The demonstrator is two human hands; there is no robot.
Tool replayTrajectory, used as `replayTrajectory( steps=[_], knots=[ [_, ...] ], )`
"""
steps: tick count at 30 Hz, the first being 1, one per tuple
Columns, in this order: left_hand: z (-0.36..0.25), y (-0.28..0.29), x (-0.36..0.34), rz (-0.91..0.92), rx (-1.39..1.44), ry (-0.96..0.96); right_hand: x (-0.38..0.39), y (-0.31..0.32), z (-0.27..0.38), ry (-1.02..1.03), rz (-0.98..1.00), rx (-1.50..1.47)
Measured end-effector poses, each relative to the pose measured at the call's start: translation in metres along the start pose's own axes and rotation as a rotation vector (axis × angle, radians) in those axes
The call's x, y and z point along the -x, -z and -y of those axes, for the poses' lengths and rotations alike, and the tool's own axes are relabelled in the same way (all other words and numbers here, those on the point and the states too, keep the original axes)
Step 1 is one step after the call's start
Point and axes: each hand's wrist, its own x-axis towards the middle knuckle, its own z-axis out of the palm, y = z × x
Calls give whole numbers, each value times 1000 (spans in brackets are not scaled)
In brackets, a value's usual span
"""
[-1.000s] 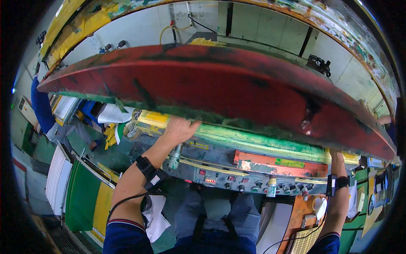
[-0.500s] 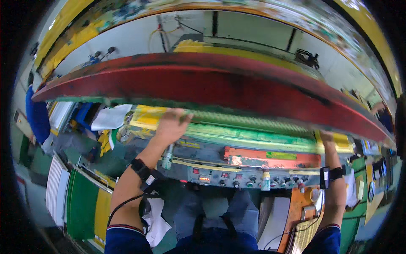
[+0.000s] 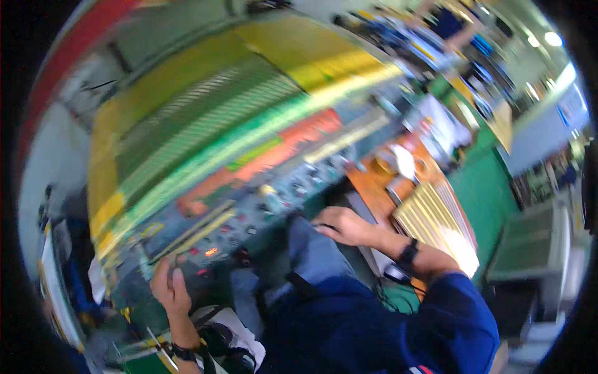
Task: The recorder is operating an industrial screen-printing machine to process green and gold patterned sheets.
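My left hand [image 3: 168, 288] is at the left end of a grey control panel [image 3: 252, 229], beside a small pale green cylinder [image 3: 144, 264]. Its thumb stands apart from the bent fingers, and I see nothing held in it. Close to my right thigh [image 3: 311, 244], in front of the panel, is my right hand [image 3: 346, 225]. Its fingers are curled, with something dark and thin at them that motion blur hides. Beyond the panel lies the machine's bed, with a dark green ribbed plate [image 3: 205, 118] bordered by yellow sheet [image 3: 336, 62]. An orange-red bar [image 3: 261, 163] runs along its front.
A red beam [image 3: 59, 68] crosses the upper left corner. On the right, an orange-brown board [image 3: 372, 176] carries tape rolls [image 3: 386, 162] and a stack of yellowish slatted panels [image 3: 430, 215]. Another person's arm [image 3: 464, 34] shows at the far right.
Both hands have come off the machine bed toward me, the left to the panel, the right near my thigh. The view has swung right and tilted, and the red beam now sits upper left.
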Motion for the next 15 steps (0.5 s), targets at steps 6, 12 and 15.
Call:
replayTrajectory(
  steps=[6, 12, 15],
  knots=[
    [8, -60, 52, 408, 10, 166, 107, -22, -59, -352, -67, 179],
    [-16, -73, 54, 470, -4, 163, 196, 11, -105, -634, -269, 607],
    [-19, -77, 54, 465, 30, 182, 229, 17, -115, -706, -138, 652]
  ],
)
